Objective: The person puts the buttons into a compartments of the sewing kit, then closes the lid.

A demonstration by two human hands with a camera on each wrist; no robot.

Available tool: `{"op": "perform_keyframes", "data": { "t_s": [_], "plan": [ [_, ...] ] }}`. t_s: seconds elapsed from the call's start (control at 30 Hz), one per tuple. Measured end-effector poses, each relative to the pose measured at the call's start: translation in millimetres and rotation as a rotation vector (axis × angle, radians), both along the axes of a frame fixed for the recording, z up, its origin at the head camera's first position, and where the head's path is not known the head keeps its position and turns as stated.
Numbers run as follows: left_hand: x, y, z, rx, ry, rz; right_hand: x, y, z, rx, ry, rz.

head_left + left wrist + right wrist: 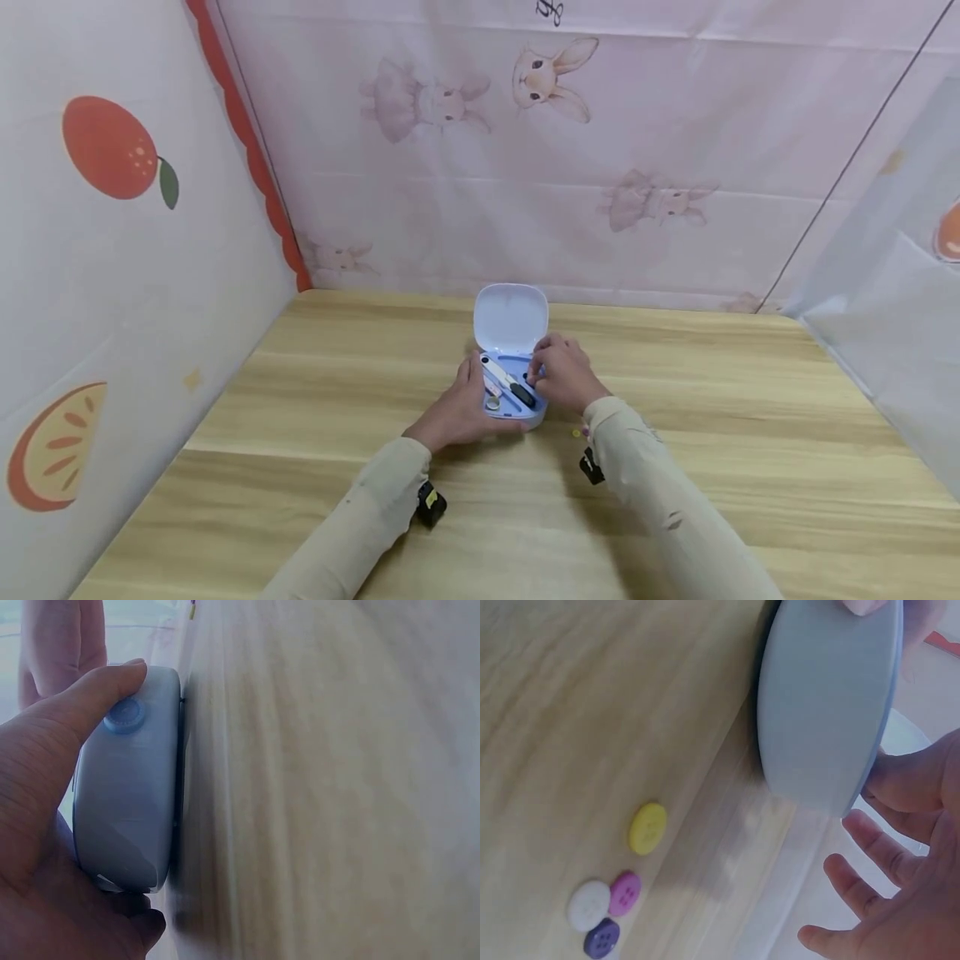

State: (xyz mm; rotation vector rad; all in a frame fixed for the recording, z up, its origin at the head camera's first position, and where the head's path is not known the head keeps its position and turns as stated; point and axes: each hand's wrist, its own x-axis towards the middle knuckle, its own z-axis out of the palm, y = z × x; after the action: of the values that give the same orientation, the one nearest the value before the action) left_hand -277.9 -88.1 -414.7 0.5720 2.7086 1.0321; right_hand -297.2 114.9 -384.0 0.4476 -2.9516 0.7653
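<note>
A light blue sewing box (534, 421) sits on the table with its white lid (512, 318) raised. My left hand (461, 410) grips its left side and front; in the left wrist view the thumb lies beside the round blue catch (124, 715). Inside lie a slim white tool with a black end (517, 390) and a small silver thimble-like piece (492, 403). My right hand (564, 373) reaches over the right rim, thumb and forefinger inside, next to something small and dark (527, 379). Whether they pinch it is hidden. Its other fingers (855, 889) are spread outside.
On the wooden table (712, 417), right of the box, lie a yellow button (647, 828), a pink button (625, 893), a white button (589, 906) and a purple button (601, 938). Printed cloth walls (450, 208) rise behind the table and at both sides.
</note>
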Motion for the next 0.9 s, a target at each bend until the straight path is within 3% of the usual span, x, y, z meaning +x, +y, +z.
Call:
{"op": "perform_keyframes", "data": {
  "t_s": [0.67, 0.9],
  "plan": [
    [-1.5, 5.5, -8.0, 0.033, 0.043, -0.024, 2.9, 2.7, 0.9, 0.045, 0.006, -0.041],
    [-4.8, -3.2, -9.4, 0.017, 0.052, -0.019, -1.2, -6.2, -0.3, 0.041, 0.038, -0.039]
  ]
}}
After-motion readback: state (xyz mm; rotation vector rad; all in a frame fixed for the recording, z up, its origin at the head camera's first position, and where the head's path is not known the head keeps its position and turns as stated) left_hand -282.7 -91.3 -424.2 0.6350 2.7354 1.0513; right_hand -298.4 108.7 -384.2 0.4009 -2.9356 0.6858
